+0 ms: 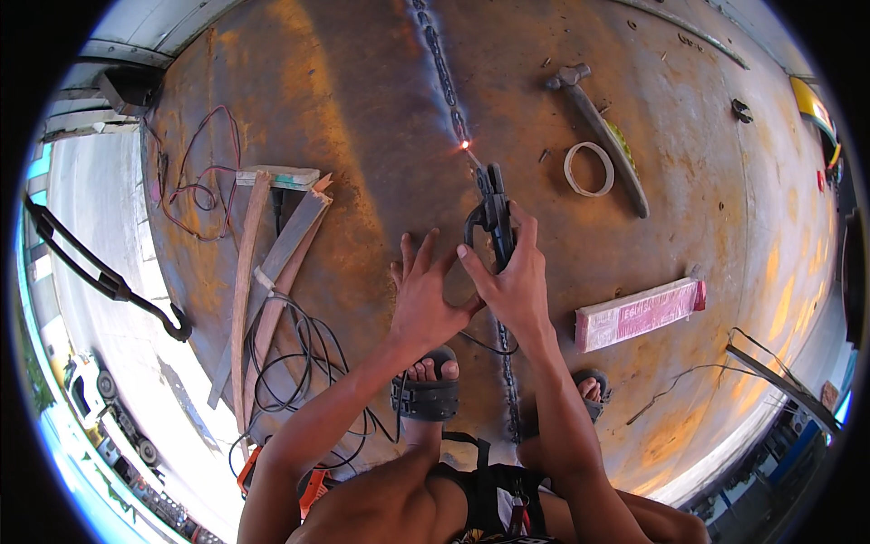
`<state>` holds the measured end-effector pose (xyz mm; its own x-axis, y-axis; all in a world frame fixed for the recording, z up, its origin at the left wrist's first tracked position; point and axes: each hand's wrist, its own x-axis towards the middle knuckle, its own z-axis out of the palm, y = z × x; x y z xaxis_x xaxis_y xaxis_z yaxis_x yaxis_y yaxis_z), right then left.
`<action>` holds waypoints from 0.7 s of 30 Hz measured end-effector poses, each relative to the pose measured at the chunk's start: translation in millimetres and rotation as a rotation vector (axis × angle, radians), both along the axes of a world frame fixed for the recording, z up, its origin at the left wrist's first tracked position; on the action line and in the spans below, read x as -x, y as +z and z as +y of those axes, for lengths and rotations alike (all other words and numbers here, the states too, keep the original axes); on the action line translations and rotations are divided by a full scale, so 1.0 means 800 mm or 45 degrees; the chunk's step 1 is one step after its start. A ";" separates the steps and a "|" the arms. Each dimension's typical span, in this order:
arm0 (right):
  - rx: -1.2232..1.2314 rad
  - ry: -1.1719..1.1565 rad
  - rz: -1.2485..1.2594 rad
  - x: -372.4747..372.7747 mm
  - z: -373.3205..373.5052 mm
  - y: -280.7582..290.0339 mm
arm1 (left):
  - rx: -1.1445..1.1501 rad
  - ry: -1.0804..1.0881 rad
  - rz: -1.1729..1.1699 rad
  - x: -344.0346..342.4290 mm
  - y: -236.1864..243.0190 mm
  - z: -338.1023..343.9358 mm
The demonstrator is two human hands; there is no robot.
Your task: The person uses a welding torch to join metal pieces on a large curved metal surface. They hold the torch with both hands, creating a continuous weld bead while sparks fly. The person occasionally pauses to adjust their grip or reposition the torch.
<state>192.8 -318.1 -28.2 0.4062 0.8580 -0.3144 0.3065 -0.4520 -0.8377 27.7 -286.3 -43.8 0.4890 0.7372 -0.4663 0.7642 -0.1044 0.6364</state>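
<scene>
My right hand [515,286] is closed round the black handle of a welding electrode holder [495,213]. A short electrode [474,158] sticks out of its jaws, and its tip glows on the weld seam [441,72]. The seam runs along the rusty steel plate [362,163], away from me and back between my feet. Just left of the holder is my left hand [428,299], its fingers spread and nothing visibly held. I cannot tell whether it touches the holder's black cable, which loops between the hands.
Right of the seam lie a hammer [600,130], a pale ring [588,170] and a pink-and-white packet [641,313]. Wooden strips [247,290], thin wires [207,186] and coiled black cable [304,349] are at left. An orange machine [314,490] stands beside my leg; a hooked turnbuckle [109,283] is far left.
</scene>
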 end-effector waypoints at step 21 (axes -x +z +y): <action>0.000 0.009 0.013 0.000 0.000 -0.002 | 0.014 0.018 -0.012 -0.001 0.002 0.001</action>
